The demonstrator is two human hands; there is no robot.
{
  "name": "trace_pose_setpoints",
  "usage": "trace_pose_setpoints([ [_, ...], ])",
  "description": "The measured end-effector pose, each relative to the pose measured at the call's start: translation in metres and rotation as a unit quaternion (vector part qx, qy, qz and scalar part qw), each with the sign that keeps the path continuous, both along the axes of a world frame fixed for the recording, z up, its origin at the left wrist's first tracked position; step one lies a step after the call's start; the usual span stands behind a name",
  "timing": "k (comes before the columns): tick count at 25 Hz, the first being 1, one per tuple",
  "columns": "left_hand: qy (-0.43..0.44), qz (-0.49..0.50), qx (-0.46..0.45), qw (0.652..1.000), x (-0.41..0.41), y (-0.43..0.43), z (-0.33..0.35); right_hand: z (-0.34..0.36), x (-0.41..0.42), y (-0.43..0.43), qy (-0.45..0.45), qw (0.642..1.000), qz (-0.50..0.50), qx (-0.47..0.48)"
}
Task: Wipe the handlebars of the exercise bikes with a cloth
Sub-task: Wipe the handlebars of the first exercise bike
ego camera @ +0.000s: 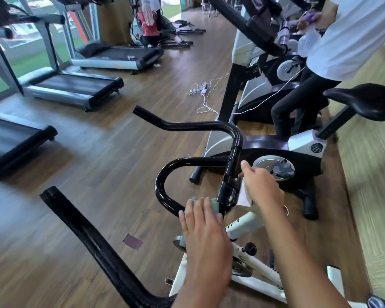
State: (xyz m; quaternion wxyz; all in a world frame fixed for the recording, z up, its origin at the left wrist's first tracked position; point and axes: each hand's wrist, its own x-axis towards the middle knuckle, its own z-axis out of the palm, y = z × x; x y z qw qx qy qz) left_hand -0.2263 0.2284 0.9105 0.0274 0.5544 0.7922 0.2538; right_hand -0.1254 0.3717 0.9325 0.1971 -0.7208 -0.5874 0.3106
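The left hand (206, 232) lies flat, with the fingers straight, on a green cloth (214, 203). It presses the cloth onto the black handlebar (162, 185) of the near bike, at the place where the lower loop meets the stem clamp (228, 192). The right hand (262, 185) is on the other side of the clamp with curled fingers, and it pinches a white piece (245, 197). Whether this is paper or a second cloth I cannot say, because the picture is blurred there.

To do this step well, I think a flat palm is not enough. A round tube is cleaned better when the cloth is wrapped around it, so that the underside is wiped too. The left hand should close around the tube and slide along the loop toward the far end in one long pass, and then do the same on the upper bar. The joint at the clamp has corners where sweat probably collects, so a fingertip pushed through the cloth is useful there. The right hand can steady the stem, so that the bar does not turn under the pressure.
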Motion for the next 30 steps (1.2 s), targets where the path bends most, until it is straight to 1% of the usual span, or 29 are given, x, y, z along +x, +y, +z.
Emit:
trace_pose_setpoints([
  [3, -0.011, -0.026, -0.027, 0.999, -0.012, 0.003, -0.003, 0.002, 0.000, -0.001, -0.002, 1.000, 0.001, -0.002],
  [4, 0.001, -0.032, -0.026, 0.999, -0.012, 0.002, -0.002, 0.002, 0.000, -0.001, -0.004, 1.000, 0.000, -0.005],
  [7, 0.047, -0.063, -0.007, 0.997, -0.005, -0.001, 0.000, 0.004, -0.002, -0.001, -0.008, 1.000, -0.001, -0.010],
  [9, 0.061, -0.072, 0.003, 0.996, -0.006, 0.005, -0.005, 0.004, -0.001, -0.001, -0.008, 1.000, -0.002, -0.010],
  [12, 0.093, -0.052, 0.015, 0.994, -0.007, 0.008, -0.004, 0.002, -0.001, -0.001, -0.002, 1.000, -0.001, -0.008],
  [16, 0.144, -0.123, 0.047, 0.981, -0.007, -0.005, -0.007, -0.003, -0.002, -0.001, -0.007, 1.000, 0.002, 0.000],
  [19, 0.163, -0.135, 0.063, 0.975, -0.012, 0.000, -0.008, -0.002, -0.002, 0.000, -0.007, 1.000, 0.002, 0.004],
  [24, 0.174, -0.179, 0.055, 0.967, -0.019, -0.010, -0.010, 0.000, -0.002, -0.002, -0.011, 1.000, 0.005, 0.004],
  [26, 0.173, -0.167, 0.051, 0.969, -0.018, -0.003, -0.007, 0.002, -0.002, -0.003, -0.007, 1.000, 0.007, 0.002],
  [27, 0.163, -0.164, 0.053, 0.972, -0.016, 0.000, -0.007, 0.003, -0.003, -0.003, -0.007, 1.000, 0.007, 0.001],
  [28, 0.134, -0.160, 0.058, 0.976, -0.013, 0.001, -0.004, 0.003, -0.003, -0.003, -0.007, 1.000, 0.008, -0.001],
  [29, 0.078, -0.154, 0.063, 0.983, -0.012, 0.001, -0.003, 0.003, -0.002, -0.004, -0.008, 1.000, 0.008, -0.001],
  [30, -0.004, -0.137, 0.066, 0.988, -0.014, 0.002, -0.001, 0.003, -0.001, -0.004, -0.007, 1.000, 0.009, -0.002],
])
